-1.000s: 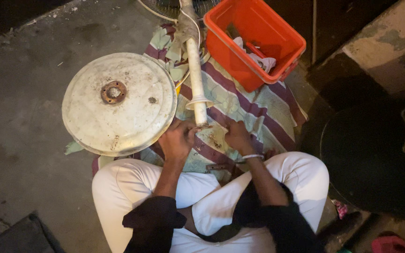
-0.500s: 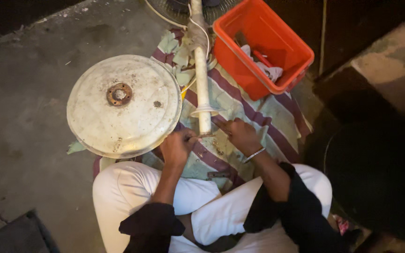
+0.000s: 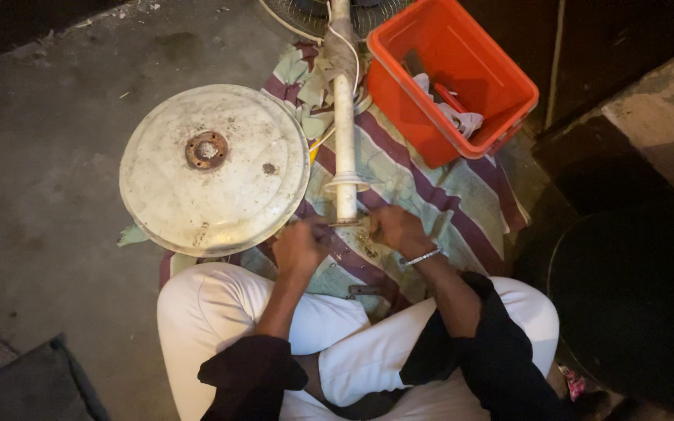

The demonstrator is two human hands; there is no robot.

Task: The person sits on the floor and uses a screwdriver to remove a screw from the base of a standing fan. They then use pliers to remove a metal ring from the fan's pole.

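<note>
A white pole of a stand fan [image 3: 344, 132] lies along a striped cloth [image 3: 438, 195], its near end with a flange pointing at me. My left hand [image 3: 299, 246] is closed around a thin tool whose tip reaches the pole's near end. My right hand [image 3: 394, 230], a metal bracelet on its wrist, grips that same end from the right. A round, dirty white fan base [image 3: 214, 168] with a rusty centre hole lies just left of the pole, touching the cloth.
An orange plastic tub [image 3: 509, 90] holding rags and small items stands at the far right of the cloth. The fan's wire grille [image 3: 298, 15] shows at the top edge. Bare concrete floor lies to the left, dark objects to the right.
The view has shifted, so everything sits higher and further right. Both hands stay at the pole's near end, with small movements only.
</note>
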